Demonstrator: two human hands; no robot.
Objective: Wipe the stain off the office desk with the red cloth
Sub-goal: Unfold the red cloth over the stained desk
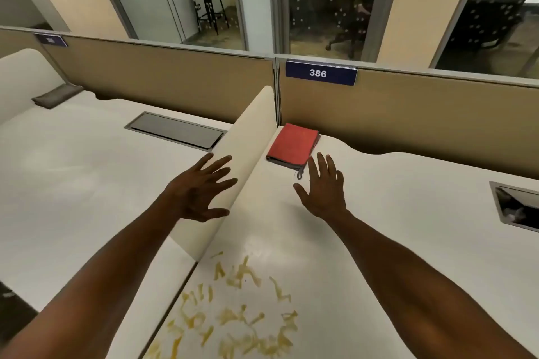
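Desk (408, 213), stain (233, 318), cloth (291, 143), two bare hands.

Folded red cloth lies flat at frame centre, in the desk's back corner against the divider (250, 154), long axis running toward the upper right. Yellow stain at lower centre. Left hand (198, 192) and right hand (322, 189) hover, fingers spread, empty; the right just short of the cloth. Sign 386 (320, 73) above; cable hatch (516, 207) at right edge.
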